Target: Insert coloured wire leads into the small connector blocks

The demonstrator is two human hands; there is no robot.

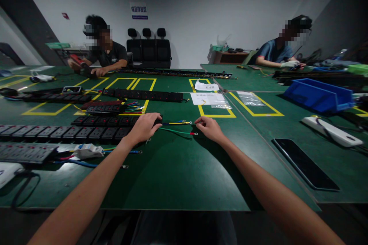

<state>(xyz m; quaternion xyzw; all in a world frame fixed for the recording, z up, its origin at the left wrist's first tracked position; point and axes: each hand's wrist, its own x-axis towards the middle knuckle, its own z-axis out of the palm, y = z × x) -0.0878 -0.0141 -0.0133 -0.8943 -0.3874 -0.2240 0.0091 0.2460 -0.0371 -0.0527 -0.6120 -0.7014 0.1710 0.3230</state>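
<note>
My left hand (146, 127) is closed over the right end of a black power strip (100, 121), hiding that end. From under it, wires reach right across the green table: a yellow wire (175, 123) beside a blue one, and a green wire (172, 130) with a red sleeve. Each of the yellow and green wires ends in a ring terminal. Just right of the yellow wire's terminal, my right hand (210, 128) has its thumb and fingertips drawn together in a pinch. Whether anything is between them is hidden.
More power strips (66, 133) lie at left, several with loose wires. Papers (204, 98) and a plastic bag (249, 98) lie ahead. At right are a blue bin (319, 93), a white device (330, 131) and a phone (304, 164). Two people work across the table.
</note>
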